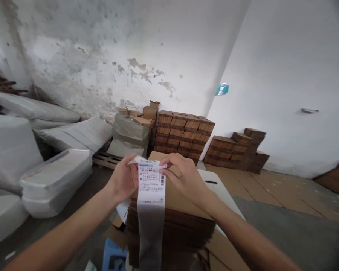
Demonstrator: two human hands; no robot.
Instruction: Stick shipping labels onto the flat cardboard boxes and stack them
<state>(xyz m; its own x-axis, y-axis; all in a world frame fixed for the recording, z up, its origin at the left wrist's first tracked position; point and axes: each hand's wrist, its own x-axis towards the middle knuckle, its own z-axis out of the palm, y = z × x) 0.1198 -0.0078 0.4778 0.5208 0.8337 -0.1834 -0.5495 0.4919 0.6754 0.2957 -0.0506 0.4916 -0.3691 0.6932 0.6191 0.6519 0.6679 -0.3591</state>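
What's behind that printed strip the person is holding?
Behind the strip is a stack of brown cardboard; its top and layered edges show to the strip's right. Whatever the strip itself covers can't be seen.

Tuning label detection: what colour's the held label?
The label: white, dark print, blue patch near top; head view.

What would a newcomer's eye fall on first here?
First, the barcoded label strip at centre, held up by the left hand and right hand before a cardboard stack. Then the white wrapped bundles at left, and the turquoise patch on the wall, right of centre.
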